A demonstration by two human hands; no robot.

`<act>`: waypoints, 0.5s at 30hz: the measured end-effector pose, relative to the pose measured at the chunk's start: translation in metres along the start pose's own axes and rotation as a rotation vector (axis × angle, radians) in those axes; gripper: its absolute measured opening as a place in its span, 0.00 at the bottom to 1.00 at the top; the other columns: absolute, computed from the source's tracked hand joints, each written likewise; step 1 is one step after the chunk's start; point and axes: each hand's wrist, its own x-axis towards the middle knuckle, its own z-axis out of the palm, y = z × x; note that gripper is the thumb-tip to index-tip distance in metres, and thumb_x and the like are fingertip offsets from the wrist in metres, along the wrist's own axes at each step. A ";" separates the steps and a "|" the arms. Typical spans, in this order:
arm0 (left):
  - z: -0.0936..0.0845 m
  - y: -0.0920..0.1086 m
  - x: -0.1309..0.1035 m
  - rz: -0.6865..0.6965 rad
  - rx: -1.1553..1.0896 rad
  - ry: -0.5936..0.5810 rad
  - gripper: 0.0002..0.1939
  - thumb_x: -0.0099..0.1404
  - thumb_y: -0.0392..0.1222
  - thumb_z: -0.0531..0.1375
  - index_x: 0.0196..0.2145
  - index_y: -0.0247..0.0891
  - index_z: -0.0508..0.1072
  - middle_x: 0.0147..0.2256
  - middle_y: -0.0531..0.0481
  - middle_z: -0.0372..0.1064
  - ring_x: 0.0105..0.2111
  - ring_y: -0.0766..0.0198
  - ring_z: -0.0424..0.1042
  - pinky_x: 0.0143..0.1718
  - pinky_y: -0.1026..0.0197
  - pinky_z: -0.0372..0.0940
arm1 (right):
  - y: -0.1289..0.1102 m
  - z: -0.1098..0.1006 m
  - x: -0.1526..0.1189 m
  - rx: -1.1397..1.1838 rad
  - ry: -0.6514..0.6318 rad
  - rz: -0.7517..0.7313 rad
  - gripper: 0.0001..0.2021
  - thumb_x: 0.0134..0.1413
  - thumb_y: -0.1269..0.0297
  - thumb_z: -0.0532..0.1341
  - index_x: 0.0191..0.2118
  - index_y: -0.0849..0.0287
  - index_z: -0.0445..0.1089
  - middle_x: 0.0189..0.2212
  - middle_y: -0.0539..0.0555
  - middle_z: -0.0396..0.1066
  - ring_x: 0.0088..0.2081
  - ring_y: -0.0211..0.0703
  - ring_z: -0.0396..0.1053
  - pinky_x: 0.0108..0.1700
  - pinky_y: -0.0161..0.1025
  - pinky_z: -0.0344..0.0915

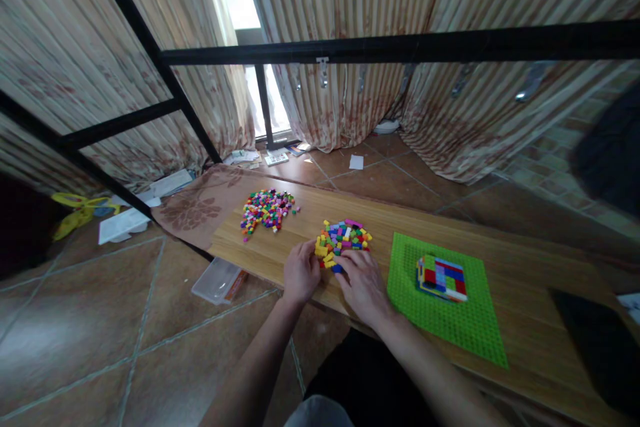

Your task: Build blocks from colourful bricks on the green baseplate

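Note:
A pile of mixed toy building bricks [350,233] lies on the wooden table in front of me. My left hand [301,272] rests at the pile's left edge, beside some yellow bricks [323,251]. Its fingers are curled together, and whatever they may hold is hidden. Over the near right side of the pile is my right hand [363,280], its fingers apart and touching the bricks near a blue one [337,268]. To the right, a block-shaped build of colourful bricks [443,278] sits on a green baseplate [473,330].
A heap of smaller colourful pieces [267,210] lies on the table [345,203] to the left. A dark flat object [595,340] is at the right end. Below the table's left edge is a clear plastic box [219,280]. A black metal frame [400,48] crosses before the curtains.

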 end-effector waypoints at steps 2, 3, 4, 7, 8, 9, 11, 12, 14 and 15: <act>0.000 -0.001 -0.001 0.000 -0.002 0.006 0.19 0.61 0.31 0.51 0.49 0.39 0.68 0.43 0.46 0.70 0.45 0.60 0.68 0.48 0.58 0.64 | -0.004 0.009 0.000 -0.026 -0.011 0.001 0.13 0.54 0.67 0.58 0.46 0.52 0.70 0.45 0.56 0.68 0.47 0.52 0.61 0.47 0.48 0.60; 0.001 -0.002 -0.001 -0.002 -0.001 0.008 0.19 0.61 0.31 0.51 0.49 0.40 0.68 0.43 0.46 0.70 0.45 0.60 0.68 0.48 0.58 0.64 | -0.004 0.012 0.001 -0.042 -0.014 0.005 0.13 0.54 0.67 0.59 0.46 0.52 0.70 0.45 0.56 0.68 0.47 0.53 0.61 0.47 0.48 0.59; 0.001 -0.002 -0.001 -0.003 0.000 0.007 0.19 0.61 0.31 0.51 0.49 0.39 0.68 0.43 0.46 0.70 0.45 0.60 0.68 0.48 0.58 0.64 | -0.004 0.015 0.003 -0.057 -0.012 0.011 0.12 0.54 0.66 0.59 0.45 0.52 0.70 0.44 0.56 0.68 0.47 0.53 0.61 0.47 0.48 0.59; 0.002 -0.004 -0.002 0.008 -0.004 -0.005 0.18 0.61 0.31 0.51 0.48 0.39 0.68 0.43 0.46 0.70 0.45 0.60 0.68 0.48 0.58 0.64 | -0.004 0.019 0.009 -0.101 -0.003 0.031 0.10 0.55 0.65 0.59 0.43 0.52 0.70 0.42 0.56 0.68 0.46 0.53 0.60 0.47 0.47 0.58; 0.002 -0.004 -0.002 0.013 -0.006 -0.006 0.18 0.61 0.32 0.51 0.48 0.39 0.68 0.43 0.46 0.70 0.44 0.60 0.68 0.48 0.58 0.64 | -0.005 0.020 0.011 -0.116 0.000 0.033 0.09 0.55 0.65 0.58 0.43 0.52 0.70 0.42 0.56 0.68 0.46 0.52 0.60 0.46 0.47 0.57; 0.002 -0.005 -0.002 0.016 -0.006 -0.007 0.17 0.61 0.32 0.51 0.48 0.39 0.68 0.43 0.46 0.70 0.44 0.60 0.68 0.48 0.58 0.64 | -0.005 0.020 0.013 -0.130 0.000 0.032 0.09 0.56 0.65 0.58 0.42 0.53 0.70 0.42 0.56 0.68 0.46 0.52 0.61 0.46 0.47 0.57; 0.003 -0.006 -0.001 0.021 -0.003 -0.009 0.16 0.62 0.33 0.52 0.47 0.39 0.69 0.42 0.46 0.70 0.43 0.60 0.69 0.47 0.58 0.64 | -0.007 0.021 0.016 -0.156 -0.002 0.033 0.08 0.56 0.65 0.57 0.41 0.53 0.70 0.42 0.57 0.68 0.45 0.52 0.60 0.47 0.47 0.56; 0.003 -0.006 -0.001 0.024 0.000 -0.012 0.16 0.62 0.33 0.52 0.47 0.39 0.69 0.42 0.47 0.70 0.43 0.60 0.69 0.47 0.58 0.64 | -0.008 0.021 0.017 -0.169 -0.003 0.035 0.08 0.57 0.65 0.56 0.42 0.54 0.70 0.42 0.57 0.68 0.46 0.52 0.60 0.47 0.47 0.55; 0.003 -0.007 0.000 0.031 0.008 -0.021 0.16 0.63 0.34 0.52 0.48 0.39 0.68 0.41 0.47 0.70 0.43 0.60 0.69 0.47 0.57 0.64 | -0.009 0.021 0.018 -0.190 -0.008 0.038 0.09 0.58 0.66 0.55 0.42 0.55 0.70 0.42 0.57 0.68 0.46 0.52 0.60 0.47 0.46 0.55; 0.003 -0.007 0.000 0.034 0.014 -0.024 0.16 0.63 0.34 0.52 0.48 0.39 0.68 0.41 0.46 0.70 0.43 0.60 0.69 0.46 0.57 0.64 | -0.010 0.020 0.019 -0.199 -0.010 0.039 0.09 0.59 0.66 0.54 0.42 0.55 0.69 0.41 0.58 0.68 0.46 0.52 0.60 0.47 0.46 0.54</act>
